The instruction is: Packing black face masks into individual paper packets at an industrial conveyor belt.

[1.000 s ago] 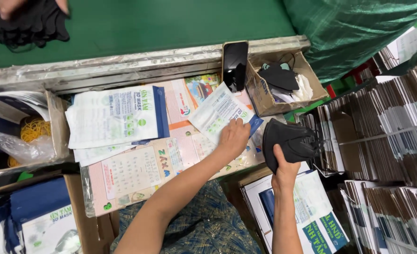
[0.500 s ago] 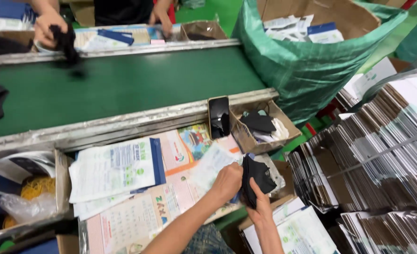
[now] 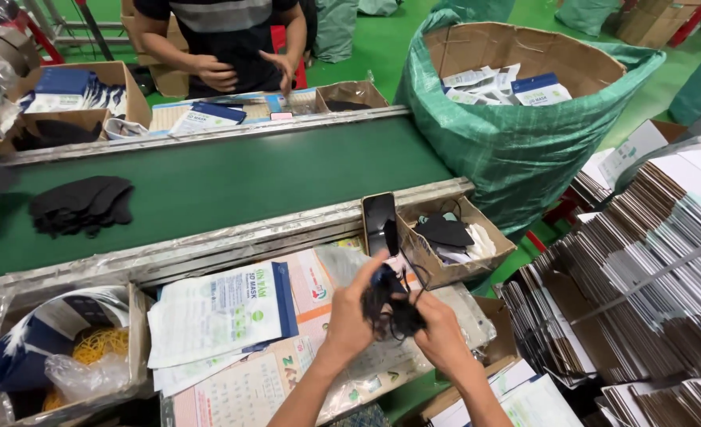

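Both hands [image 3: 394, 320] around black masks [image 3: 390, 308]

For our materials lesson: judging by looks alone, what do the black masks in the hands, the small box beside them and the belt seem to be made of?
Black masks: soft matte fabric, probably; they crumple between the left hand and right hand.
Small box: brown cardboard, dull, with folded flaps.
Belt: smooth green rubber or plastic, it seems; flat with a faint sheen.

Factory packing line: a green conveyor belt [image 3: 232, 178] carries black masks [image 3: 81, 205], flanked by cardboard boxes [image 3: 453, 237], stacked flat cartons [image 3: 643, 269] and a bagged bin [image 3: 516, 119].
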